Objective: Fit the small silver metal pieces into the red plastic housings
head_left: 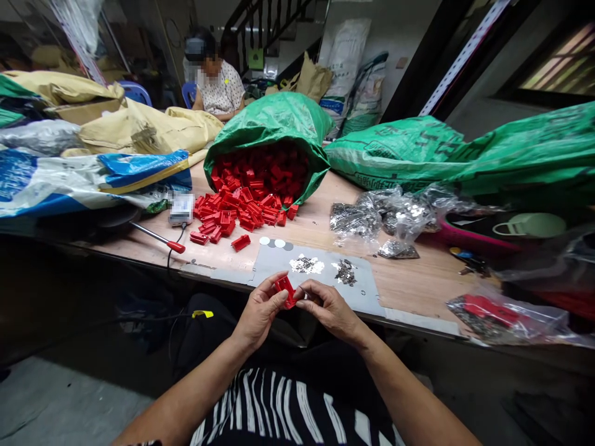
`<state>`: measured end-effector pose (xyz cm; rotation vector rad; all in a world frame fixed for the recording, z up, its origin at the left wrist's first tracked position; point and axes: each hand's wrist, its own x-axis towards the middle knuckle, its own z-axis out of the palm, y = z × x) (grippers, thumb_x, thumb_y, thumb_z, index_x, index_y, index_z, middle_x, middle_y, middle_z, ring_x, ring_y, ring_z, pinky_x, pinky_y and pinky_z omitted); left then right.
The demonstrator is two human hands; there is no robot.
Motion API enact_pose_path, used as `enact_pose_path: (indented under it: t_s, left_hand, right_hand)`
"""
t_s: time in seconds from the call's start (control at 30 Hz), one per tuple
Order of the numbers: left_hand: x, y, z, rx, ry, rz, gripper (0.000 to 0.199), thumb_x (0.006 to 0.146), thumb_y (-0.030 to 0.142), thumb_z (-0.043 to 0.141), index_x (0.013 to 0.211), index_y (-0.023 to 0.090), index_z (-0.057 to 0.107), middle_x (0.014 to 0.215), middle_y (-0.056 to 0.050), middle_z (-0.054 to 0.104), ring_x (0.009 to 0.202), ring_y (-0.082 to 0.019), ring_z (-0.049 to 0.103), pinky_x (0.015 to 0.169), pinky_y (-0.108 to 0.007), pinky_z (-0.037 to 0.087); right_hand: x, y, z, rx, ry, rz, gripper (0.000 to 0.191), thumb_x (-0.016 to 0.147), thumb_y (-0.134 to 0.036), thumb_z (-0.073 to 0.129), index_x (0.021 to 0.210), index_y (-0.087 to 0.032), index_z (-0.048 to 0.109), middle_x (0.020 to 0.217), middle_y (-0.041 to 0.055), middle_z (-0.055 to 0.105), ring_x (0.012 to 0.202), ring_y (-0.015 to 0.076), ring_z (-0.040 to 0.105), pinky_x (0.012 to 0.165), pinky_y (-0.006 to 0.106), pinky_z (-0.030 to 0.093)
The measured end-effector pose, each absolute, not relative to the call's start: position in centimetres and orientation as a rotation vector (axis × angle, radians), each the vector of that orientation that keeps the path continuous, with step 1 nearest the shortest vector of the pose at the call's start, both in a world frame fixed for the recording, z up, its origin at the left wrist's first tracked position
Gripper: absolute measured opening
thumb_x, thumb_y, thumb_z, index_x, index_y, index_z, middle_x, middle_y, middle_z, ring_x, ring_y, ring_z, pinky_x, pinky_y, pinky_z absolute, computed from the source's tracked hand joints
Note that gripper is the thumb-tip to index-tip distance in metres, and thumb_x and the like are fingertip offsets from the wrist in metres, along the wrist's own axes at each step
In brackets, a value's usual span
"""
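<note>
Just off the table's front edge, my left hand [260, 314] pinches a small red plastic housing [286, 292], hollow like a little tray, between thumb and fingers. My right hand [328, 306] is closed at the housing's right end, its thumb and index finger pressed together. A small shiny bit shows at those fingertips, too small to name. Beyond the hands lies a grey mat [320, 297]. On it are a pile of shiny metal pieces [307, 264] and a darker pile of small metal parts [344, 271].
A green woven sack [274, 114] spills red housings [232, 210] onto the table. Clear bags of metal parts [356, 218] lie right of centre. A red-tipped metal rod [160, 238] juts out at left. A person [218, 83] sits across the table.
</note>
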<state>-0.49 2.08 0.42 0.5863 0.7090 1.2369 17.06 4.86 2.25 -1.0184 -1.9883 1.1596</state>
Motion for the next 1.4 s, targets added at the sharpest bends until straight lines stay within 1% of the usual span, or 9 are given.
enact_pose_path:
  t_s: [0.07, 0.13, 0.27, 0.33, 0.4, 0.5, 0.73, 1.03, 1.4]
  left_hand:
    - [-0.4, 2.1, 0.2, 0.626, 0.720, 1.237, 0.043, 0.073, 0.023, 0.074, 0.115, 0.021, 0.064, 0.095, -0.003, 0.067, 0.085, -0.013, 0.061, 0.080, -0.023, 0.046]
    - [-0.3, 2.1, 0.0, 0.664, 0.742, 1.234, 0.042, 0.074, 0.024, 0.073, 0.114, 0.021, 0.064, 0.095, -0.003, 0.068, 0.086, -0.013, 0.061, 0.080, -0.023, 0.046]
    - [-0.3, 2.5, -0.4, 0.807, 0.822, 1.259, 0.043, 0.071, 0.022, 0.075, 0.111, 0.023, 0.060, 0.102, -0.003, 0.068, 0.091, -0.014, 0.062, 0.080, -0.024, 0.047]
    - [-0.5, 2.8, -0.8, 0.944, 0.893, 1.292, 0.042, 0.068, 0.020, 0.076, 0.107, 0.024, 0.058, 0.107, -0.003, 0.067, 0.093, -0.016, 0.063, 0.082, -0.026, 0.048]
    - [-0.7, 3.3, -1.1, 1.135, 0.995, 1.303, 0.040, 0.069, 0.020, 0.076, 0.103, 0.024, 0.057, 0.107, -0.003, 0.068, 0.089, -0.016, 0.064, 0.083, -0.028, 0.048]
    - [-1.0, 4.1, -1.7, 1.406, 1.124, 1.251, 0.037, 0.070, 0.020, 0.074, 0.103, 0.024, 0.057, 0.101, -0.003, 0.070, 0.084, -0.016, 0.066, 0.082, -0.029, 0.049]
    - [-1.3, 5.4, -2.3, 1.689, 1.225, 1.099, 0.043, 0.072, 0.020, 0.073, 0.114, 0.024, 0.062, 0.105, -0.003, 0.072, 0.091, -0.018, 0.067, 0.086, -0.030, 0.050]
    - [-1.6, 5.5, -2.7, 1.844, 1.188, 1.096, 0.046, 0.074, 0.020, 0.072, 0.119, 0.026, 0.062, 0.112, -0.004, 0.071, 0.101, -0.019, 0.066, 0.092, -0.032, 0.051]
    - [-1.4, 5.3, -2.8, 1.839, 1.203, 1.133, 0.042, 0.072, 0.016, 0.073, 0.112, 0.023, 0.067, 0.106, -0.005, 0.073, 0.094, -0.020, 0.068, 0.088, -0.032, 0.052]
  right_hand:
    - [17.3, 4.8, 1.9, -1.057, -1.941, 1.219, 0.011, 0.084, -0.027, 0.063, 0.090, -0.020, 0.058, 0.076, -0.0026, 0.057, 0.056, 0.0090, 0.039, 0.053, 0.023, 0.031]
    - [17.6, 4.7, 1.7, -1.083, -1.914, 1.225, 0.017, 0.083, -0.029, 0.065, 0.094, -0.020, 0.056, 0.077, -0.0032, 0.058, 0.055, 0.0086, 0.038, 0.053, 0.022, 0.032]
    - [18.2, 4.6, 1.6, -1.117, -1.951, 1.077, 0.019, 0.091, -0.032, 0.054, 0.105, -0.021, 0.058, 0.095, 0.0031, 0.060, 0.075, 0.0137, 0.053, 0.069, 0.026, 0.044]
    - [18.4, 4.7, 1.4, -1.119, -2.001, 0.977, 0.022, 0.095, -0.030, 0.045, 0.109, -0.022, 0.060, 0.100, 0.0057, 0.059, 0.087, 0.0167, 0.056, 0.079, 0.030, 0.046]
    - [18.4, 4.8, 1.0, -1.132, -2.052, 0.888, 0.026, 0.095, -0.027, 0.043, 0.111, -0.022, 0.063, 0.095, 0.0062, 0.057, 0.088, 0.0176, 0.057, 0.080, 0.031, 0.046]
    - [18.3, 5.0, 0.5, -1.193, -2.094, 0.781, 0.026, 0.092, -0.024, 0.048, 0.113, -0.022, 0.064, 0.087, 0.0050, 0.059, 0.082, 0.0174, 0.059, 0.076, 0.030, 0.048]
    - [18.1, 5.4, 0.3, -1.270, -2.189, 0.692, 0.016, 0.088, -0.019, 0.055, 0.098, -0.022, 0.066, 0.091, 0.0035, 0.068, 0.081, 0.0170, 0.063, 0.075, 0.029, 0.048]
    - [18.4, 5.7, 0.6, -1.197, -2.273, 0.697, 0.018, 0.086, -0.014, 0.054, 0.096, -0.021, 0.067, 0.090, 0.0046, 0.067, 0.084, 0.0168, 0.063, 0.076, 0.028, 0.049]
    - [18.3, 5.9, 0.7, -1.243, -2.304, 0.695, 0.017, 0.086, -0.012, 0.055, 0.094, -0.020, 0.067, 0.090, 0.0048, 0.067, 0.084, 0.0168, 0.063, 0.077, 0.028, 0.049]
